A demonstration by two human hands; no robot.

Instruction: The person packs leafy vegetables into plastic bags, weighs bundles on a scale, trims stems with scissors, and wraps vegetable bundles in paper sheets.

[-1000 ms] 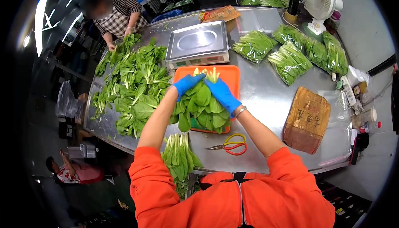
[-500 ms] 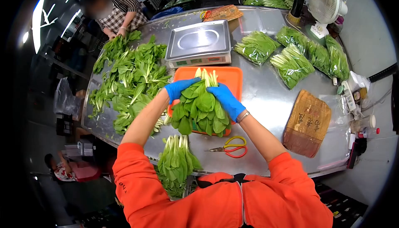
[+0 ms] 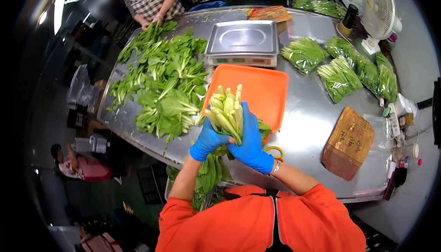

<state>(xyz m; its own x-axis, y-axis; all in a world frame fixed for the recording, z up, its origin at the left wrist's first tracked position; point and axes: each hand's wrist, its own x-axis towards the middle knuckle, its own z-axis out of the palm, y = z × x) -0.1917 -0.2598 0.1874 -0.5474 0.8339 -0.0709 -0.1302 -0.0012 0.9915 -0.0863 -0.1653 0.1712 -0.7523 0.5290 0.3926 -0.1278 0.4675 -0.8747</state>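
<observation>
Bagged greens (image 3: 340, 78) looked done; loose greens (image 3: 167, 82) lay unbagged.
Left hand (image 3: 206, 142) and right hand (image 3: 250, 144) gripped one bunch of leafy greens (image 3: 227, 114), stems up, over the orange tray's (image 3: 259, 89) near-left edge on the desk (image 3: 303, 128); this bunch, too, was unbagged.

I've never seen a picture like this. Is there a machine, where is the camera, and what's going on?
No machine here: you see a person's left hand and right hand, both in blue gloves. The camera sits on that person's head, looking forward and down. Together the hands hold a bunch of greens, pale stems upward. On the metal table lie loose greens to the left, a scale, an orange tray, bagged greens and a piece of cardboard.
</observation>
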